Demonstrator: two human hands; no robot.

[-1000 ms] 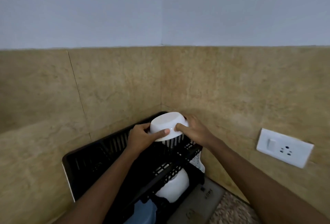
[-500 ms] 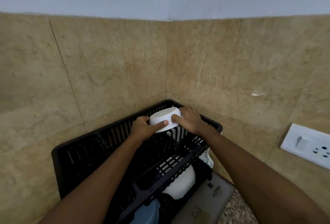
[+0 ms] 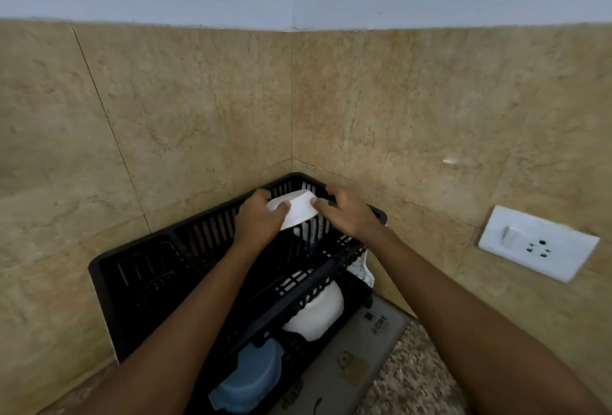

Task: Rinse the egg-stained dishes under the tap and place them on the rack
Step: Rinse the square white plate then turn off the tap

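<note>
A small white bowl [image 3: 296, 207] is upside down and tilted in the far corner of the black two-tier dish rack [image 3: 139, 269], on its upper tier. My left hand [image 3: 258, 219] grips the bowl's left side, thumb laid over its base. My right hand [image 3: 347, 211] is at the bowl's right side, fingertips touching its wall with fingers slightly curled. Whether the bowl rests on the rack's slats is hidden by my hands.
On the lower tier sit a white bowl [image 3: 318, 312] and a blue bowl [image 3: 251, 378]. The rack stands in a corner of tan tiled walls. A white socket and switch plate [image 3: 538, 242] is on the right wall. A grey mat [image 3: 361, 358] lies on the speckled counter.
Both hands have carried the bowl lower and farther back into the rack's corner. The bowl is more tilted, and my right hand's fingers have loosened on it.
</note>
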